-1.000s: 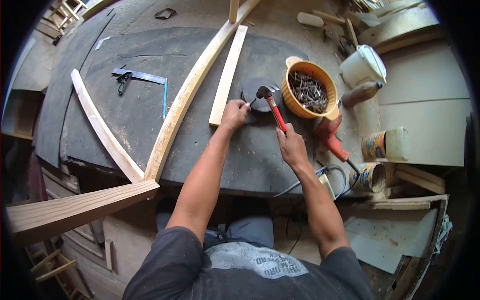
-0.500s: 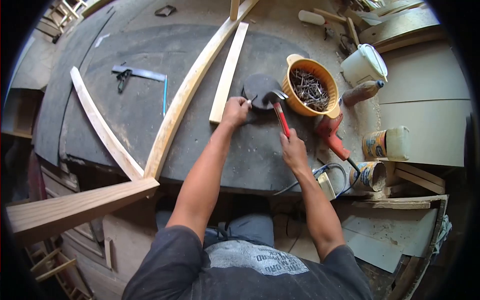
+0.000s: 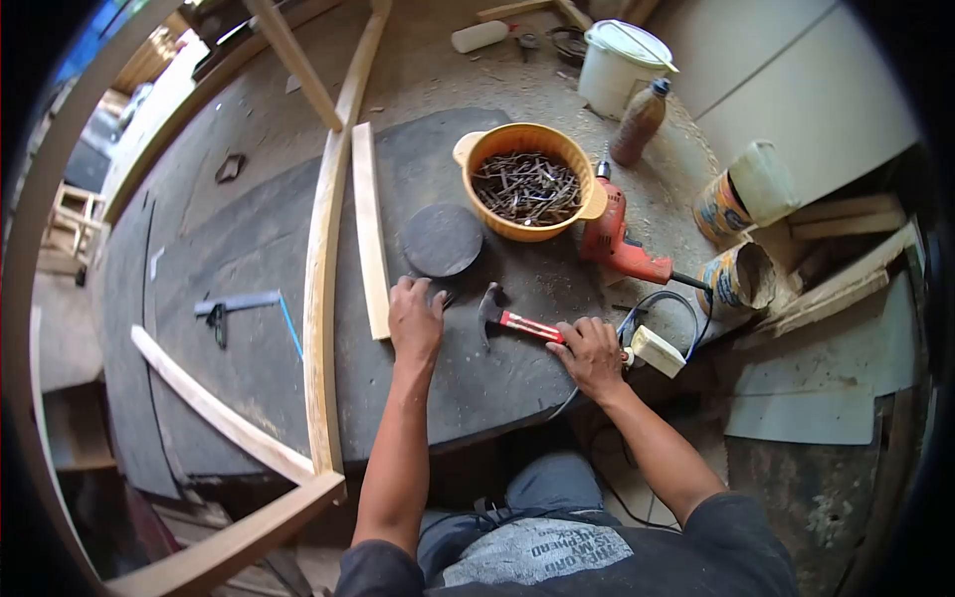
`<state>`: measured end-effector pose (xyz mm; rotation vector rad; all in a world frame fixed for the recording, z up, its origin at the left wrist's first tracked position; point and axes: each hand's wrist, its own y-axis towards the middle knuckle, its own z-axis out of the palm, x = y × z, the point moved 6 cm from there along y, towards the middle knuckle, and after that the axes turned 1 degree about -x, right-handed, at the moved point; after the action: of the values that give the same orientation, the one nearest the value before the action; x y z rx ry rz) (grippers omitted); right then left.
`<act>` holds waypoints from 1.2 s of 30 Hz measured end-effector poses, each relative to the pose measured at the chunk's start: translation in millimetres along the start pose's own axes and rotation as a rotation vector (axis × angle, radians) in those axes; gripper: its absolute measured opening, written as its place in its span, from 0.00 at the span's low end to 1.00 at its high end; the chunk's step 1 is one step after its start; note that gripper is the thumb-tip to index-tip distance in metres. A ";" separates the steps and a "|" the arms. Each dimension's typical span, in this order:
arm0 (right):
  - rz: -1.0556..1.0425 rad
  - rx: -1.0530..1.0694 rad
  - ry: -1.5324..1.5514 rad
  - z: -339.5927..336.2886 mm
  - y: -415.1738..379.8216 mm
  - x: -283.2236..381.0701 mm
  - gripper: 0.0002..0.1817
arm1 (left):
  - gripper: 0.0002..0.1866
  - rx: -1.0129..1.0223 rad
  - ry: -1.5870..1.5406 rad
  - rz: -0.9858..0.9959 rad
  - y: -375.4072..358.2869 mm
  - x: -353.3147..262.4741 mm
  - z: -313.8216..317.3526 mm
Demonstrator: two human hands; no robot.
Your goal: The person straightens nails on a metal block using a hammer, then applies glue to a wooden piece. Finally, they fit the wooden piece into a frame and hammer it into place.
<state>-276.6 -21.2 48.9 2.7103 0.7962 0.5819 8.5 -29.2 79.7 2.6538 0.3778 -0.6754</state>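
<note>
My right hand [image 3: 592,356] is wrapped round the red handle of a hammer [image 3: 525,323], whose dark claw head lies low over the grey tabletop. Near the front of a round dark disc [image 3: 442,240] is my left hand [image 3: 416,318], its fingers bent down at the table. Small dark pieces show beside its thumb; whether it grips any is hidden. An orange two-handled bowl [image 3: 473,204] full of nails [image 3: 527,189] stands behind the disc. A pale wooden strip [image 3: 369,229] lies just left of my left hand.
A red drill [image 3: 622,239] lies right of the bowl. Behind it stand a bottle [image 3: 640,121] and a white bucket [image 3: 619,75]. Long wooden frame pieces [image 3: 320,298] cross the table at left, near a square [image 3: 239,302]. Cans [image 3: 736,279] and a cable sit at right.
The view has shifted to the right. My right hand has lowered the hammer from over the disc to the tabletop at its right. My left hand has moved from the disc's side to its front.
</note>
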 end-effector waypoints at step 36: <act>0.018 -0.149 0.028 11.1 0.6 -18.9 0.11 | 0.10 0.557 0.116 0.829 182.0 -159.3 69.6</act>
<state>-286.0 -33.7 33.6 2.5818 0.7065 0.6569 -92.2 -247.0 155.7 2.9623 -0.9753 -0.3739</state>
